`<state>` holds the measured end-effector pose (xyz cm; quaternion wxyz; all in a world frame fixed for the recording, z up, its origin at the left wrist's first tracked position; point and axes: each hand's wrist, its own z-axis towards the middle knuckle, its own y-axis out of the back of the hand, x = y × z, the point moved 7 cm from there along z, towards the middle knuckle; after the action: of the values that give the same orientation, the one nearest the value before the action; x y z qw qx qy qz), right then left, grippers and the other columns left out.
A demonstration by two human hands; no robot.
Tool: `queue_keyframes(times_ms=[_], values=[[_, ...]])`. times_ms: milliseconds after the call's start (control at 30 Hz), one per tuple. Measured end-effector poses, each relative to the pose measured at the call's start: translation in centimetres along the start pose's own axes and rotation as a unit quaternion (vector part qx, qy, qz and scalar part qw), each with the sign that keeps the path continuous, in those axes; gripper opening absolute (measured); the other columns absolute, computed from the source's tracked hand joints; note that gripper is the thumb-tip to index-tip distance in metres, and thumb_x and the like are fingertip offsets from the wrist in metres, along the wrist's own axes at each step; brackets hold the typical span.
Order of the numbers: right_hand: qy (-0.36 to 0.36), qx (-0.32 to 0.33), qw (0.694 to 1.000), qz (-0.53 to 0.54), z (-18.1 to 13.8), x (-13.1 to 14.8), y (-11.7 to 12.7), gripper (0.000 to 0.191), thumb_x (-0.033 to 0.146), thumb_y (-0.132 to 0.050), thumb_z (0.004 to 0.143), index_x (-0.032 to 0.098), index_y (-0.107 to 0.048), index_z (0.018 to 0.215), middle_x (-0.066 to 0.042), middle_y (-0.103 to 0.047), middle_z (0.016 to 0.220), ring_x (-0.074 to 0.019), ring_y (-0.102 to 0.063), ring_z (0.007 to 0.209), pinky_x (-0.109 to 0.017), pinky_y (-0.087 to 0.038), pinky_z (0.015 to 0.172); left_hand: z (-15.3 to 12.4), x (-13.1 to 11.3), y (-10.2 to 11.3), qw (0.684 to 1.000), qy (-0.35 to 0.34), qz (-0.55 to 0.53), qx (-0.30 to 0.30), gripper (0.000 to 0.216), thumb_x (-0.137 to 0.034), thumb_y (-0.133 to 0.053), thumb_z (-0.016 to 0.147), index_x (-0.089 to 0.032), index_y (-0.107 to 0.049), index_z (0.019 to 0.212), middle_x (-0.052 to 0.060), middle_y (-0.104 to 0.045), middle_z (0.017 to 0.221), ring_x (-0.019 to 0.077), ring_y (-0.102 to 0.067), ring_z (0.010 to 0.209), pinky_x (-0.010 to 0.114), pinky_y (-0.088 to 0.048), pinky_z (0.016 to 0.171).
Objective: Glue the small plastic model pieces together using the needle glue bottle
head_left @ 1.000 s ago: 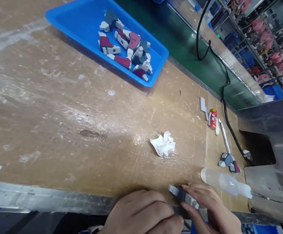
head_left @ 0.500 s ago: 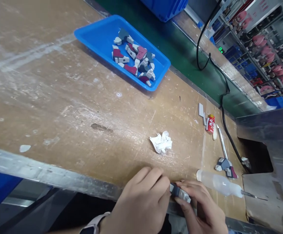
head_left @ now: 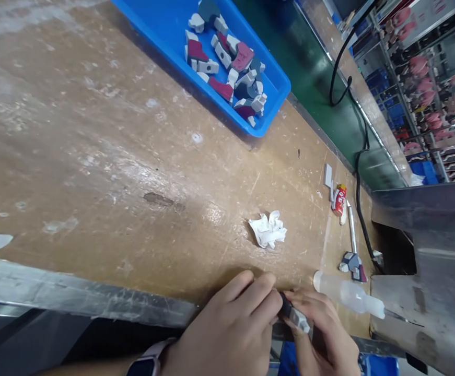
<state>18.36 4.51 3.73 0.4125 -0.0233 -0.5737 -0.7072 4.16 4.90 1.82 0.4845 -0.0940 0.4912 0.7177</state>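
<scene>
Between my two hands, at the table's front edge, is a small dark grey and white moulded part (head_left: 298,318). My right hand (head_left: 323,329) pinches it between thumb and fingers, its pale end sticking out toward the palm side. My left hand (head_left: 237,324), with a watch (head_left: 147,363) on the wrist, closes its curled fingers on the other end, which they cover. A crumpled white tissue (head_left: 268,230) lies just beyond the hands. Right of my right hand, a clear squeeze bottle (head_left: 348,295) with a thin metal tip rests on its side.
A blue tray (head_left: 278,96) with several similar grey, white and maroon parts stands at the back. To the right lie a red bottle (head_left: 339,201), a craft knife (head_left: 351,224) and a grey-maroon part (head_left: 352,265). A black cable (head_left: 358,193) runs past a metal housing (head_left: 446,235).
My view has shifted, so the tray sits higher and the right-hand things further left. Both hands stay at the table edge with the part, which has turned slightly.
</scene>
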Motion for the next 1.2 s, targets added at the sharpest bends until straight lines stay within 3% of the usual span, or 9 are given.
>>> queue_keyframes(times_ms=[233, 300, 433, 600, 767, 967, 1200], values=[[-0.003, -0.031, 0.999, -0.008, -0.7, 0.0, 0.4, 0.043, -0.011, -0.057, 0.078, 0.014, -0.068, 0.112, -0.009, -0.071, 0.102, -0.0227, -0.068, 0.098, -0.037, -0.058, 0.082, 0.1, 0.1, -0.3, 1.0, -0.014, 0.017, 0.009, 0.04, -0.011, -0.034, 0.102, -0.015, -0.074, 0.094, 0.001, -0.071, 0.099, 0.0219, -0.055, 0.113, 0.038, -0.029, 0.106], [0.002, -0.008, 1.0, -0.007, -0.3, 0.0, 0.3, 0.043, -0.01, -0.057, 0.079, 0.014, -0.067, 0.112, -0.009, -0.071, 0.103, -0.0223, -0.068, 0.099, -0.037, -0.058, 0.083, 0.2, 0.0, -0.3, 1.0, -0.016, 0.021, -0.004, 0.036, -0.011, -0.039, 0.1, -0.016, -0.074, 0.093, 0.001, -0.071, 0.098, 0.0222, -0.055, 0.111, 0.038, -0.03, 0.107], [-0.013, 0.0, 1.0, 0.021, 0.2, -0.4, 0.4, 0.037, -0.007, -0.06, 0.079, 0.014, -0.066, 0.109, -0.008, -0.072, 0.098, -0.0205, -0.069, 0.093, -0.035, -0.058, 0.083, 0.1, 0.1, -0.3, 1.0, 0.011, 0.01, 0.015, 0.032, -0.012, -0.043, 0.097, -0.016, -0.074, 0.094, 0.002, -0.072, 0.101, 0.0227, -0.057, 0.109, 0.038, -0.034, 0.105], [-0.021, -0.036, 0.999, 0.016, -0.6, -0.7, 0.6, 0.031, -0.005, -0.061, 0.08, 0.012, -0.067, 0.105, -0.008, -0.073, 0.094, -0.0231, -0.072, 0.091, -0.039, -0.058, 0.082, -0.2, 0.1, -0.4, 1.0, 0.008, 0.008, -0.006, 0.03, -0.007, -0.045, 0.094, -0.016, -0.074, 0.093, 0.001, -0.072, 0.1, 0.022, -0.058, 0.109, 0.037, -0.04, 0.099], [-0.018, -0.041, 0.999, 0.014, -0.8, -0.6, 0.5, 0.028, -0.003, -0.063, 0.082, 0.011, -0.066, 0.106, -0.008, -0.074, 0.096, -0.0221, -0.072, 0.089, -0.039, -0.059, 0.08, -0.1, 0.4, -1.0, 0.999, 0.021, -0.002, -0.033, 0.03, -0.001, -0.046, 0.092, -0.015, -0.073, 0.091, 0.001, -0.072, 0.087, 0.0201, -0.062, 0.095, 0.035, -0.045, 0.091], [-0.009, -0.053, 0.998, 0.014, -0.6, -0.6, 0.4, 0.02, 0.006, -0.063, 0.089, 0.011, -0.067, 0.108, -0.009, -0.073, 0.092, -0.0229, -0.071, 0.088, -0.04, -0.059, 0.077, 0.8, 0.7, -0.1, 0.994, 0.062, -0.08, -0.036, 0.021, -0.017, -0.049, 0.098, -0.014, -0.069, 0.105, 0.004, -0.071, 0.094, 0.0226, -0.063, 0.089, 0.038, -0.052, 0.08], [-0.073, -0.131, 0.986, 0.075, 0.0, -0.8, -0.1, 0.013, 0.015, -0.061, 0.096, 0.02, -0.061, 0.108, -0.006, -0.073, 0.086, -0.018, -0.07, 0.082, -0.032, -0.062, 0.074, 1.9, 0.2, -1.2, 0.984, 0.064, -0.165, -0.028, 0.027, -0.015, -0.042, 0.102, -0.015, -0.065, 0.087, 0.002, -0.067, 0.083, 0.018, -0.062, 0.08, 0.034, -0.055, 0.076]])
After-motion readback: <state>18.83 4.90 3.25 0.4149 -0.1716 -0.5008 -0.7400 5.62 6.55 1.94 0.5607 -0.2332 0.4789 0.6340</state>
